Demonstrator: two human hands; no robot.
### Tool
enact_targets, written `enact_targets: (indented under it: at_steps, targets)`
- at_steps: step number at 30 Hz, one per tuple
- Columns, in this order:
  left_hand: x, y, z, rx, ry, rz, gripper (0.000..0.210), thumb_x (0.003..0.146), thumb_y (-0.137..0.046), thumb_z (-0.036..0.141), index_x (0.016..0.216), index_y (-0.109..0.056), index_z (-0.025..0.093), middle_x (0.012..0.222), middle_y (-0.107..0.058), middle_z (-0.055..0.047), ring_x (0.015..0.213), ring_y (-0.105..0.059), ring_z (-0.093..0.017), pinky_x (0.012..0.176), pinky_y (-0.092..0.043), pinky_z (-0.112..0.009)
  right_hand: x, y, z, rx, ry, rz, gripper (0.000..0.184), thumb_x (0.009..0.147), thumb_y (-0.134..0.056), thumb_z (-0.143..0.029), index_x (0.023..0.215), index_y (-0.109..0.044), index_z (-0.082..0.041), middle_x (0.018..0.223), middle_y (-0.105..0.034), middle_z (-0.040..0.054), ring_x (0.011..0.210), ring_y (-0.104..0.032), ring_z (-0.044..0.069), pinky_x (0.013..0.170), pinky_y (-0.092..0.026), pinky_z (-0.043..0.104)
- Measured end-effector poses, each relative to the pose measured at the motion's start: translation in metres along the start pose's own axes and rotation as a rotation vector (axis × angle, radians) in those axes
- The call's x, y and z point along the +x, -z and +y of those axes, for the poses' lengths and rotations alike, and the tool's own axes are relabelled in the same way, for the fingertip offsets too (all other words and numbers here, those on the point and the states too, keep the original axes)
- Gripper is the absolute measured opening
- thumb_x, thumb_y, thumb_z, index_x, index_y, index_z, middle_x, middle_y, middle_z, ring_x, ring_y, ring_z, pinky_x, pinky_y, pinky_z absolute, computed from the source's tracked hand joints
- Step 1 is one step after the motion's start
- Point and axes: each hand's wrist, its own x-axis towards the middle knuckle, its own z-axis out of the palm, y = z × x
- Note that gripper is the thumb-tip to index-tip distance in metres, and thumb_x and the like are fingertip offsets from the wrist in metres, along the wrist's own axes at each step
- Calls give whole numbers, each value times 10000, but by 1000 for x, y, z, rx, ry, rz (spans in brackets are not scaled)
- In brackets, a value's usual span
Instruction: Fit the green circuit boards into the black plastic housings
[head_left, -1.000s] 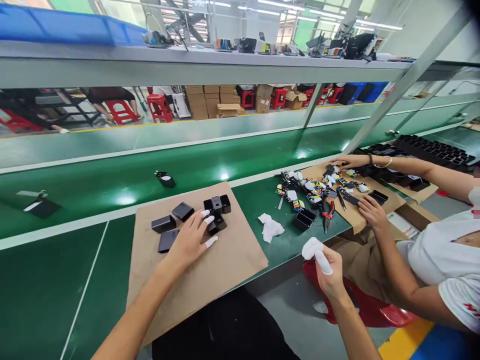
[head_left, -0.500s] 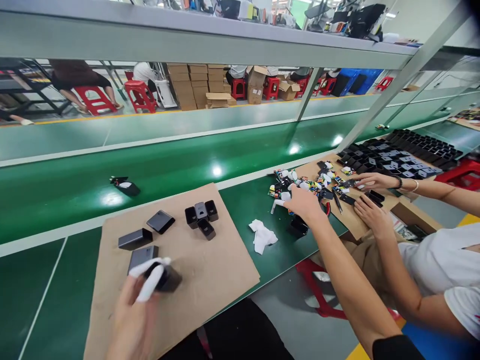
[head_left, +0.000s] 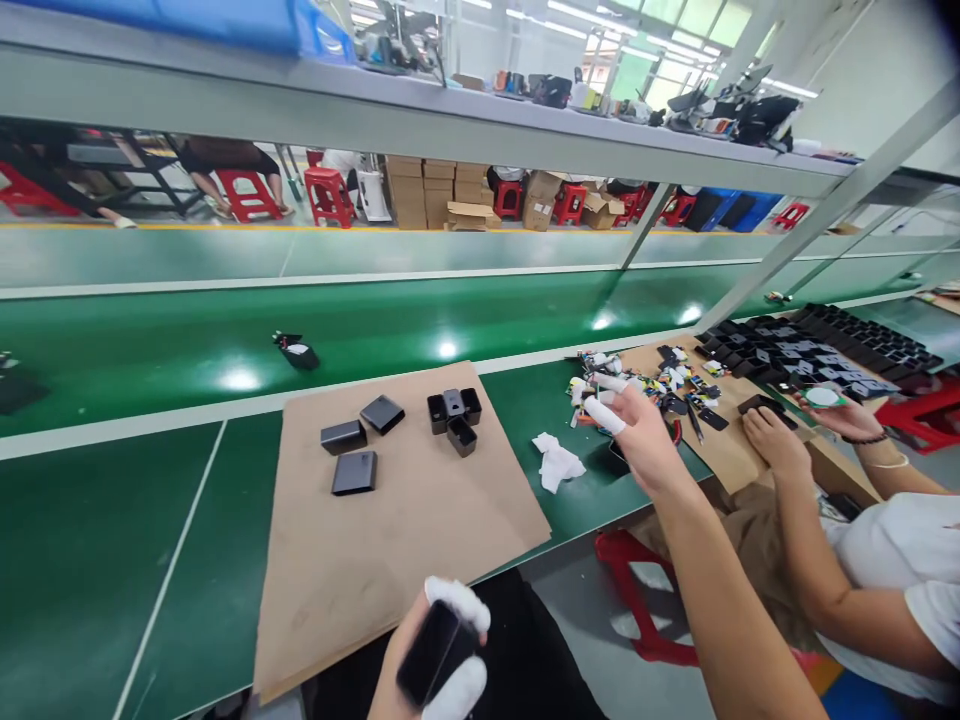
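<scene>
1. Left hand [head_left: 397, 642]: clamped on a case [head_left: 435, 652], above the lap [head_left: 529, 640].
2. Right hand [head_left: 643, 440]: at the boards [head_left: 577, 392]; from here, I cannot tell whether it grips one.
3. Card [head_left: 420, 540]: bears more cases [head_left: 355, 474].

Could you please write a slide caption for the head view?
Left hand holding a black case, right hand near the piled circuit boards.

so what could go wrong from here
The left hand holds a black case over the lap, past the edge of the cardboard, so a slip could drop it. The right hand is at a heap of boards lying on one another; lifting one might drag others along.
</scene>
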Motion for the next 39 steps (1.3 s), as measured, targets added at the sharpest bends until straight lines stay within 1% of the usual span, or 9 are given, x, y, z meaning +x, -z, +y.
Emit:
enact_targets:
  at_steps: [5,9,14,18,21,26,32,36,39]
  targets:
    - [20,20,23,-60,-195,79,390,826,-925,404,1082,-687,231,1171,-758,-89,1015,-763,-247,956,-625,-388,-93,-113,-17,529,-163,-348,664,748,-967,-605,1287,-777,-267,1242,-818,107,1040,-787,288,935,-640,429]
    - [18,52,18,113,-518,226,489,761,-965,258,1130,-645,245,1422,-671,-122,1222,-755,-315,1034,-639,-480,-148,-189,-10,554,-236,-406,668,686,-1028,-530,1259,-770,-303,1276,-809,88,1157,-758,299,974,-640,426]
    - [-8,92,5,335,-795,457,414,829,-856,100,1163,-669,258,1205,-754,-67,1124,-773,-256,1021,-630,-436,-182,-241,-9,430,-178,-449,551,660,-1068,-361,1120,-780,-268,1112,-801,43,972,-725,210,958,-595,336]
    - [-30,104,14,-207,-448,482,355,852,-906,273,1138,-697,253,1090,-759,-36,1006,-761,-197,924,-630,-323,-195,-252,-6,490,-104,-469,507,707,-1037,-421,1118,-785,-262,985,-750,21,874,-678,184,870,-588,305]
    - [-41,106,26,-556,-181,322,399,810,-945,402,1090,-717,232,1021,-747,-31,870,-718,-160,778,-605,-262,-196,-251,-3,613,-185,-681,661,702,-1007,-551,1248,-773,-262,1101,-762,60,913,-706,210,836,-618,333]
    - [-51,107,33,-555,-79,123,409,797,-955,347,1105,-722,213,1030,-722,-30,798,-652,-123,705,-553,-227,-190,-246,-7,712,-368,-1030,742,647,-1030,-561,1267,-768,-250,1080,-794,66,777,-746,208,684,-635,336]
    - [-65,100,39,-156,-216,81,472,875,-901,320,1246,-611,293,1201,-686,-27,1053,-716,-200,976,-598,-349,-193,-225,-20,774,-371,-796,796,447,-1109,-533,1119,-789,-251,1064,-798,70,959,-779,277,757,-654,342]
    - [-77,89,49,139,-267,101,482,965,-801,262,1321,-491,362,1262,-590,-11,979,-674,-141,957,-598,-338,-196,-202,-22,795,-278,-466,734,514,-1102,-451,1167,-798,-311,1143,-783,35,1040,-775,264,883,-671,361]
    - [-78,81,49,241,-365,125,522,986,-752,230,1351,-409,376,1320,-540,-38,1054,-655,-171,973,-591,-389,-197,-192,-19,916,-304,-277,690,630,-1036,-576,1237,-770,-385,1295,-760,3,1157,-733,241,1031,-637,389]
